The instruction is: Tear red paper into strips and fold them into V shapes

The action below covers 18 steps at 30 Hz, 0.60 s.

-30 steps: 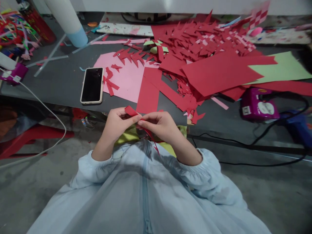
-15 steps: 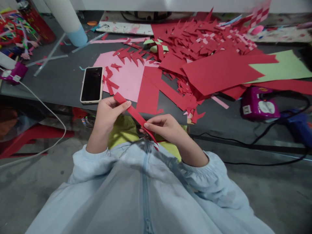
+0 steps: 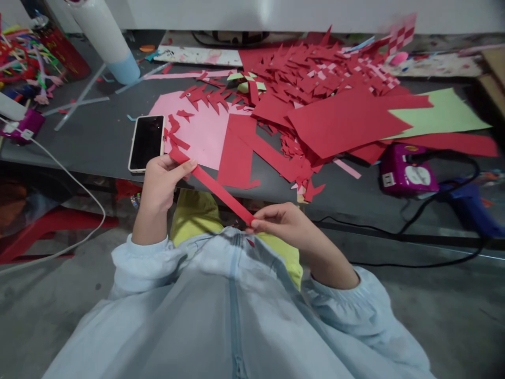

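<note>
One red paper strip point(image 3: 223, 195), narrow and flat, is held straight between two hands, in front of the near edge of the desk point(image 3: 104, 126); its long axis is set aslant, from 10 o'clock to 4 o'clock. Left hand point(image 3: 160, 184): closed in a pinch, the 10 o'clock end being gripped between thumb and fingers; from here the strip is extended towards 4 o'clock. Right hand point(image 3: 282, 223): likewise pinched, upon the 4 o'clock end, the strip being extended towards 10 o'clock; of the two, this one is placed nearer the jacket zip point(image 3: 235, 310). A small red tip point(image 3: 250, 242) is seen at 6 o'clock of its fingertips; whether it is joined to the strip cannot be told. One phone point(image 3: 148, 141) is laid at 12 o'clock of the left hand; one purple box point(image 3: 408, 171) is placed at 2 o'clock of the right.
</note>
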Each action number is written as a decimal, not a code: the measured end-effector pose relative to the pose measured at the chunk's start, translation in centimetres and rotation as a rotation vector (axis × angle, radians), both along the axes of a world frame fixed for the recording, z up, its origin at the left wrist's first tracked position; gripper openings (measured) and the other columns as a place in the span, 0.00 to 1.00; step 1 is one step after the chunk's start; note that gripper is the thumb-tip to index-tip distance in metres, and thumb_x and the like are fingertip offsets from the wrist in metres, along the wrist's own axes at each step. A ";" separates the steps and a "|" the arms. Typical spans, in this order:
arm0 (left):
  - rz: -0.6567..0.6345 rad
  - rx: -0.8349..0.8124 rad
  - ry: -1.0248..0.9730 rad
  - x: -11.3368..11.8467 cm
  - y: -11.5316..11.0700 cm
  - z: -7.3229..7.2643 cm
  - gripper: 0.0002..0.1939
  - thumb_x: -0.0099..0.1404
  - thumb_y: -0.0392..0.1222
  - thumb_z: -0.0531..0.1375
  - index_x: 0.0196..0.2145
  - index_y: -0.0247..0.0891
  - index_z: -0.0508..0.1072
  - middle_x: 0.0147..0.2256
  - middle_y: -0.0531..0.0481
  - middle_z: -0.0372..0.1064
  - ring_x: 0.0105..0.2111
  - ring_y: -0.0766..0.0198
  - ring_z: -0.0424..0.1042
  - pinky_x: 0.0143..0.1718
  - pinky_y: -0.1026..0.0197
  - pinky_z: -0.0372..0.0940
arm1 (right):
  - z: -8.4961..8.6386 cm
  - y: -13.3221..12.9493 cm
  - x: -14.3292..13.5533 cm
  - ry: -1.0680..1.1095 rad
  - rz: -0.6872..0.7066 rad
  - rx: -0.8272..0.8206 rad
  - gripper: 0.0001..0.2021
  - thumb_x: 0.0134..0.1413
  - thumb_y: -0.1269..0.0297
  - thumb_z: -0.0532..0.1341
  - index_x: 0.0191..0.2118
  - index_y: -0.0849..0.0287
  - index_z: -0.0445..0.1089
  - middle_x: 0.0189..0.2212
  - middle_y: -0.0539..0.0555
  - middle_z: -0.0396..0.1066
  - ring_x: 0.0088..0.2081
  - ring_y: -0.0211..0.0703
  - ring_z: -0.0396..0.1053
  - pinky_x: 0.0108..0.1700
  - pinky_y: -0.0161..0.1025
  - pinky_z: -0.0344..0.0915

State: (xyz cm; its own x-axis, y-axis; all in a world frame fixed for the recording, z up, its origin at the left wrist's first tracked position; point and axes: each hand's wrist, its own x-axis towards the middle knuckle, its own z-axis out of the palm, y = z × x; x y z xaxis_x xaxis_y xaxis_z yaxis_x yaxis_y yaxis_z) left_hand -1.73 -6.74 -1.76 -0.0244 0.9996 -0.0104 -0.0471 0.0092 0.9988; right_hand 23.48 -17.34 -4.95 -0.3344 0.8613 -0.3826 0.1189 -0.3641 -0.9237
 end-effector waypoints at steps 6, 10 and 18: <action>-0.229 -0.104 0.015 2.9 -2.8 0.2 0.14 0.42 0.45 0.75 0.20 0.36 0.76 0.19 0.54 0.70 0.20 0.71 0.65 0.23 0.67 0.62 | 0.8 0.5 -1.2 0.005 0.076 0.109 0.14 0.52 0.52 0.67 0.36 0.59 0.77 0.32 0.54 0.79 0.32 0.41 0.75 0.37 0.38 0.71; -0.406 -0.202 0.000 4.7 -4.3 -0.4 0.15 0.48 0.48 0.73 0.23 0.35 0.76 0.22 0.52 0.72 0.23 0.68 0.69 0.26 0.65 0.64 | 1.0 1.5 -2.9 0.097 -0.045 0.097 0.17 0.51 0.48 0.66 0.33 0.60 0.76 0.30 0.55 0.79 0.32 0.43 0.76 0.37 0.39 0.72; -0.307 -0.107 0.149 3.3 -3.1 0.4 0.17 0.47 0.53 0.72 0.21 0.37 0.77 0.19 0.53 0.69 0.20 0.69 0.63 0.22 0.65 0.58 | 0.5 1.4 -3.2 0.072 -0.020 0.071 0.18 0.51 0.47 0.66 0.30 0.60 0.77 0.27 0.56 0.79 0.28 0.40 0.74 0.35 0.37 0.70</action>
